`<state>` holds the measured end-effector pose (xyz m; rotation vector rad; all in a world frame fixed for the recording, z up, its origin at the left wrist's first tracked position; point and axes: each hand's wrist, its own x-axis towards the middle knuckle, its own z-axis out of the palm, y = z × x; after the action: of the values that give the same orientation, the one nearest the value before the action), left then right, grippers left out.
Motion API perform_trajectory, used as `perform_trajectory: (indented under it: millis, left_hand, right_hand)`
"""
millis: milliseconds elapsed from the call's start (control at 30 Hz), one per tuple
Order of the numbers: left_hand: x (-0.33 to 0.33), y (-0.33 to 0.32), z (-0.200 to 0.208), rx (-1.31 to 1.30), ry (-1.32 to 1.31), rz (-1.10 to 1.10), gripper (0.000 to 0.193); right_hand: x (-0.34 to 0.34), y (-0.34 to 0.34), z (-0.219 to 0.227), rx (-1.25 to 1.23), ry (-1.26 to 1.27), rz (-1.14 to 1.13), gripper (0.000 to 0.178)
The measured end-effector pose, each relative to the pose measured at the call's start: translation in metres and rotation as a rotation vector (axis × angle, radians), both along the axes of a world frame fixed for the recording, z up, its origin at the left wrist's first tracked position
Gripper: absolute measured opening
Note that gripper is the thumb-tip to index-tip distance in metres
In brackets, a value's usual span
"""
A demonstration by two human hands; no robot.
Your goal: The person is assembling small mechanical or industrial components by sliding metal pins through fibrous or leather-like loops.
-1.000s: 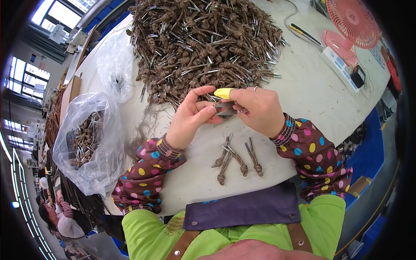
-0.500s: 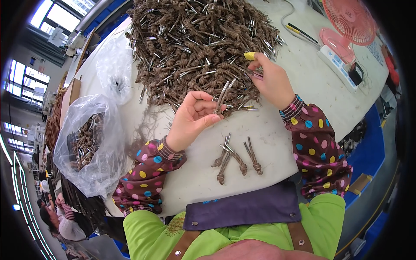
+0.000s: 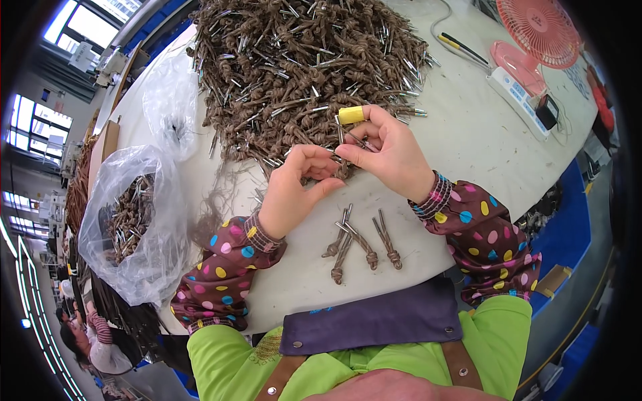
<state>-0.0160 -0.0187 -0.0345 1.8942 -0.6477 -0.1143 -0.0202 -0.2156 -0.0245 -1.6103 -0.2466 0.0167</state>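
Observation:
My left hand point(image 3: 297, 190) is closed, its thumb and fingertips around a brown knotted cord point(image 3: 342, 170) with metal tips, partly hidden by the fingers. Close against it, my right hand point(image 3: 391, 157) pinches another metal-tipped cord point(image 3: 361, 142), most of which its fingers cover. Yellow tape point(image 3: 350, 115) wraps the right index finger. Beyond both hands rises a large pile of the same knotted cords point(image 3: 301, 73). Nearer to me on the table lie several separate knotted cords point(image 3: 368, 247), their knots toward me and metal tips pointing away.
A clear plastic bag point(image 3: 164, 247) with more cords stands at the left, and another clear bag point(image 3: 170, 100) lies behind it. A pink fan point(image 3: 538, 30), a white power strip point(image 3: 518, 97) and a black-and-yellow tool point(image 3: 461, 48) are at the far right. A person point(image 3: 100, 347) sits at lower left.
My right hand has moved left from the edge of the pile and now meets my left hand at the cord. The left hand stays almost in place.

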Motion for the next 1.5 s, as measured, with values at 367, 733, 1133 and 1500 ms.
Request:
perform_trajectory:
  millis: [367, 733, 1133, 1500]
  left_hand:
    - [0.004, 0.009, 0.012, -0.527, 0.820, -0.215, 0.037]
    - [0.006, 0.015, 0.009, -0.203, 0.589, -0.161, 0.044]
    - [0.006, 0.014, 0.003, -0.208, 0.460, -0.194, 0.043]
    - [0.006, 0.015, -0.001, -0.258, 0.469, -0.194, 0.039]
  right_hand:
    - [-0.007, -0.011, 0.018, -0.485, -0.472, -0.154, 0.045]
    - [-0.001, -0.012, 0.009, -0.715, -0.814, -0.069, 0.024]
    - [-0.003, -0.009, 0.006, -0.704, -0.798, -0.107, 0.023]
    - [-0.004, -0.011, 0.007, -0.664, -0.815, -0.004, 0.024]
